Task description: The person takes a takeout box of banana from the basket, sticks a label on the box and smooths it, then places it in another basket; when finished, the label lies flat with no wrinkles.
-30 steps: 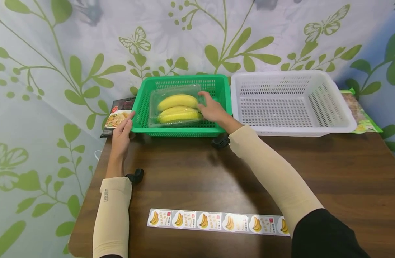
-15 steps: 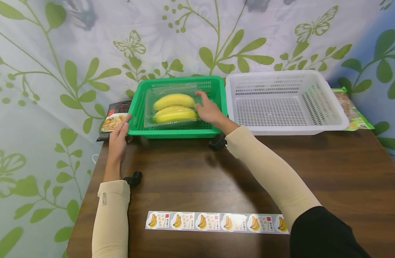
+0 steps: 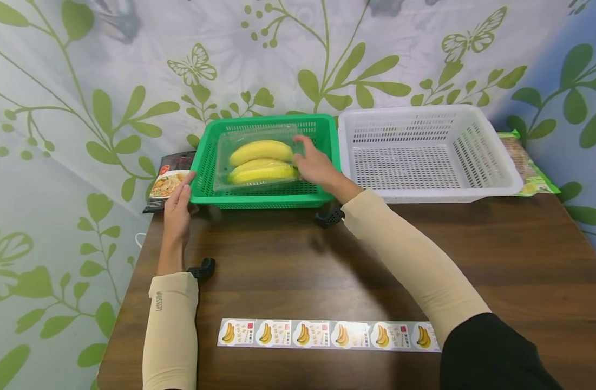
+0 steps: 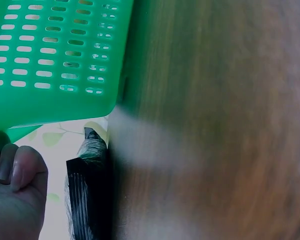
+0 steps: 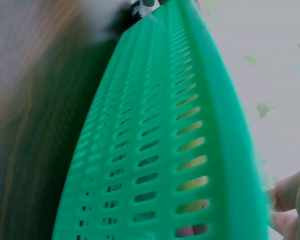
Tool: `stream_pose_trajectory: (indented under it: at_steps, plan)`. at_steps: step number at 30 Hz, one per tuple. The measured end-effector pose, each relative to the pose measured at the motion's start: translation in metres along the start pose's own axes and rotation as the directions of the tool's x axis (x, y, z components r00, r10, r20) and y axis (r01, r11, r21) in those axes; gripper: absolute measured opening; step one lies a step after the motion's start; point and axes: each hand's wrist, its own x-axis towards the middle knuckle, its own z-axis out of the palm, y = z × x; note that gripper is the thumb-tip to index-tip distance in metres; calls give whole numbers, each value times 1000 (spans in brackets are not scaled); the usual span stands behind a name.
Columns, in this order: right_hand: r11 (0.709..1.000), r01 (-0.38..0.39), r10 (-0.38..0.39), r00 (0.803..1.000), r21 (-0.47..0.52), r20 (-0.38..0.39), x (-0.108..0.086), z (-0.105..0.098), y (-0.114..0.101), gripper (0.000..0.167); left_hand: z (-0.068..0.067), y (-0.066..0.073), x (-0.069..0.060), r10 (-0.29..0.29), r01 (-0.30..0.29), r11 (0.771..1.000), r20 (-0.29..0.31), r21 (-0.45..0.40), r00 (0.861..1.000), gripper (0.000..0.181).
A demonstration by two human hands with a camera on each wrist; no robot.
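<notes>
A clear plastic box (image 3: 222, 168) with bananas (image 3: 261, 153) inside lies slightly tilted in the green basket (image 3: 259, 201). At the box's right end, my right hand (image 3: 317, 165) grips its edge between thumb and fingers. My left hand (image 3: 177, 211) holds the basket's left rim near the front corner. In the left wrist view, several fingers (image 4: 21, 167) are curled just below that rim. The right wrist view has the basket's slotted front wall (image 5: 150, 130) across its middle, with only fingertips (image 5: 287, 195) of the right hand showing beyond the rim.
A white basket (image 3: 429, 194) stands right of the green one. A strip of banana stickers (image 3: 322, 334) lies along the brown table's (image 3: 278, 271) near side. A black food packet (image 3: 167, 184) sits at the left, a green-edged packet (image 3: 526, 168) behind the white basket at the right.
The head view has shifted slightly, moving the scene a little to the left. The box appears slightly raised in the green basket. Both hands keep their places on the box and the rim.
</notes>
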Motion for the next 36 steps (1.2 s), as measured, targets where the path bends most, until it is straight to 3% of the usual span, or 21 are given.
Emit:
stream_pose_trajectory:
  at_steps: [6,11,23,36]
  plan:
    - [997,-16,15,1000,75,16,-14,-11,-10,53,4,3,-1,8,-9,1000,-21,-27,1000,43]
    - [992,-2,0,1000,125,18,-21,-18,-15,52,2,3,-1,4,-4,1000,-26,-3,1000,43]
    - [996,52,-52,999,73,8,-47,-19,-26,51,3,5,-3,-15,15,1000,-28,-1,999,43]
    - [979,63,-66,998,192,9,-77,-24,-36,50,0,1,-1,-40,39,998,-24,-43,999,42]
